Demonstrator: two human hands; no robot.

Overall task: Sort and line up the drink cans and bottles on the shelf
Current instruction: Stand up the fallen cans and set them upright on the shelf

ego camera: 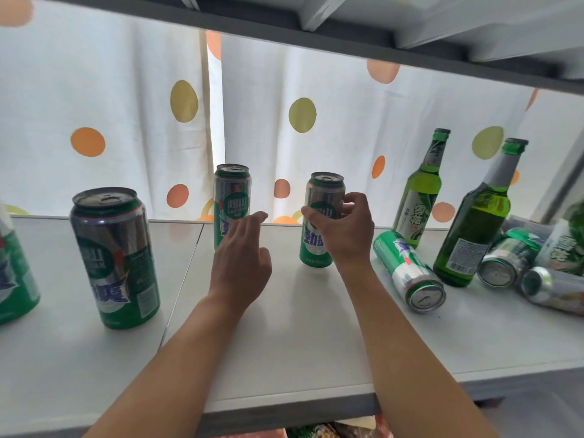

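Note:
Several green drink cans stand on the white shelf. My right hand grips an upright green can near the shelf's middle. My left hand hovers with relaxed fingers in front of another upright can and holds nothing. A large can stands at the left, and one more can is cut off by the left edge. At the right, a can lies on its side beside two upright green glass bottles.
Several more cans lie tumbled in a heap at the far right. A grey shelf board hangs low overhead. A white curtain with coloured dots closes off the back. A seam in the shelf runs near the left hand.

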